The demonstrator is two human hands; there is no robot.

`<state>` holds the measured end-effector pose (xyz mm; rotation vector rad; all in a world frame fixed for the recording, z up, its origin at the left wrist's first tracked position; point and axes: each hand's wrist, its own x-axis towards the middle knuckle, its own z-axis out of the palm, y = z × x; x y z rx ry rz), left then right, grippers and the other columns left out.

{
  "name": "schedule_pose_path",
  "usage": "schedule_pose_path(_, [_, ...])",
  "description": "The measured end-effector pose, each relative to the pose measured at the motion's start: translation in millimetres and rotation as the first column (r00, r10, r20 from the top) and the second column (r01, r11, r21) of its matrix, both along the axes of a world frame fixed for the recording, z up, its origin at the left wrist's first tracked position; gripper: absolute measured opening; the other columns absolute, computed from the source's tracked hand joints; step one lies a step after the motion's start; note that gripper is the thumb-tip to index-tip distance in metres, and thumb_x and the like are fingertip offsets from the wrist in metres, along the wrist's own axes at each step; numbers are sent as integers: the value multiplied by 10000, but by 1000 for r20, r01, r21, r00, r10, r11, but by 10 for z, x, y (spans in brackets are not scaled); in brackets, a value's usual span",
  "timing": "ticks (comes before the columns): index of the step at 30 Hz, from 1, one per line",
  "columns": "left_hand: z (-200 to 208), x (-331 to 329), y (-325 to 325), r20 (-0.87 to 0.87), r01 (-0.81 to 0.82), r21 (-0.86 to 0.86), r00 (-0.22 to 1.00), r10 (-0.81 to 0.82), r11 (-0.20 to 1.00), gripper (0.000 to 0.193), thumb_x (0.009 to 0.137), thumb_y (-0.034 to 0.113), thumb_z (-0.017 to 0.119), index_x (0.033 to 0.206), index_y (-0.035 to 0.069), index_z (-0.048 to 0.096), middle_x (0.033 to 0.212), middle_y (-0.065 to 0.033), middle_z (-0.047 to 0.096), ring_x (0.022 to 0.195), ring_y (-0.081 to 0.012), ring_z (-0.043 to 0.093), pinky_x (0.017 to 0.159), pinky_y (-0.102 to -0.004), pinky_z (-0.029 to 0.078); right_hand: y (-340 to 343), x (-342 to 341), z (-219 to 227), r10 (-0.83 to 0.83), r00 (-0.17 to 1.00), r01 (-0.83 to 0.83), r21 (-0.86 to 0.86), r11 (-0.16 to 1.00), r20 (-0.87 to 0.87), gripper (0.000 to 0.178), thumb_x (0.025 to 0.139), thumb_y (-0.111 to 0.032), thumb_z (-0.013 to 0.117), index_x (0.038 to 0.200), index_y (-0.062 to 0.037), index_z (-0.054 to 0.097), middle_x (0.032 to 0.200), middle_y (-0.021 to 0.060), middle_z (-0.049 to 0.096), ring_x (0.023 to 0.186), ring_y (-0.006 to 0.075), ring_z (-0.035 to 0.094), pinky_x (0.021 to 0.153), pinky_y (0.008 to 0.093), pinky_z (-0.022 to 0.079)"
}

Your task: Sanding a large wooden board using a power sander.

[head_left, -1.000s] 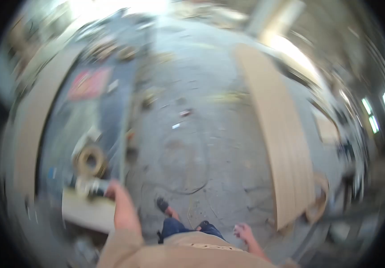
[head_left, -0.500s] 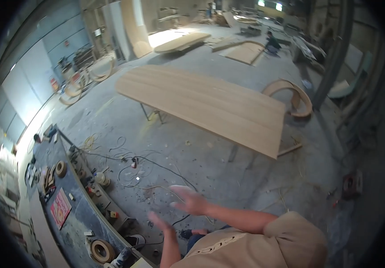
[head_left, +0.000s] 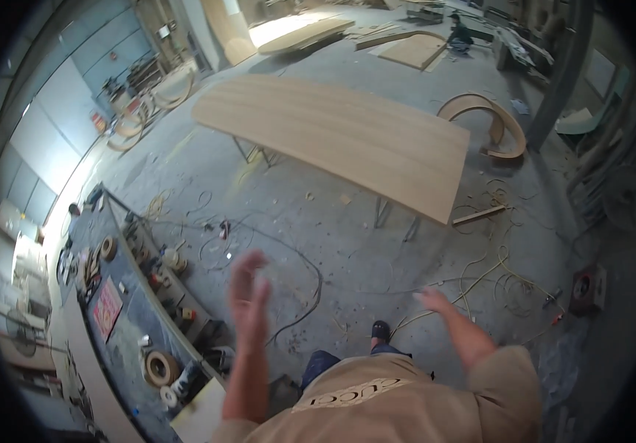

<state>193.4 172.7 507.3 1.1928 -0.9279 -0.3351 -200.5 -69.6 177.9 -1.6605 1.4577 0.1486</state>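
My left hand (head_left: 248,292) is raised beside the workbench, thumb apart from the fingers, with nothing in it; motion blurs it a little. Out to the right, my right hand (head_left: 434,298) hangs over the floor, small and foreshortened, its fingers loosely stretched and holding nothing I can see. Neither hand touches anything. Ahead of both lies a long wooden panel (head_left: 340,136), rounded at its far left end and resting on metal trestles (head_left: 253,151). Nearest to my left hand is the dark workbench (head_left: 132,295), which carries a roll of brown edging tape (head_left: 161,368) and a red leaflet (head_left: 107,308).
Cables (head_left: 310,280) snake across the concrete floor, with a yellow hose (head_left: 502,258) at right. A curved wooden piece (head_left: 506,129) lies beyond the panel's right end. Another person (head_left: 460,33) crouches far back. A steel post (head_left: 565,74) stands at right.
My hands have moved from close together to wide apart, the left rising and the right swinging out to the right. The view has tipped downward, and my foot shows more.
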Motion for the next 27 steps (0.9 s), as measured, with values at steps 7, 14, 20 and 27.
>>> schedule_pose_path(7, [2127,1582,1200,716,264,-671,473,513,693,587,1075,440,425,1278,-81,605,1230,-217,632,1227,-390,574,1129,-546,416,1963,-3646,-431,-590,807,549,-418,724,39,356,1029,-320,622,1206,-12,613,1064,167,698,836,285,701,667,462,554])
schedule_pose_path(14, [2343,1415,1229,797,377,-595,391,461,710,605,1056,457,452,1283,-81,605,1229,-218,636,1188,-372,583,1079,-518,420,3525,-2843,32,-769,581,814,190,549,-265,414,1041,-342,606,1327,-43,589,1040,157,705,757,319,736,562,418,545])
schedule_pose_path(20, [2488,1281,1096,817,451,-569,403,412,688,621,1039,472,474,1288,-82,605,1229,-219,640,1155,-357,591,1036,-495,423,3211,-2729,-27,-720,690,723,29,690,-77,423,995,-353,681,1251,-16,666,974,86,693,675,219,698,553,341,523])
schedule_pose_path(27, [2618,1183,751,801,543,-598,424,423,589,642,1020,489,501,1293,-83,604,1229,-221,645,1116,-339,600,985,-468,427,2231,-2894,336,-414,908,376,-550,746,61,393,976,-258,725,1263,3,665,1049,105,716,887,189,697,769,343,576])
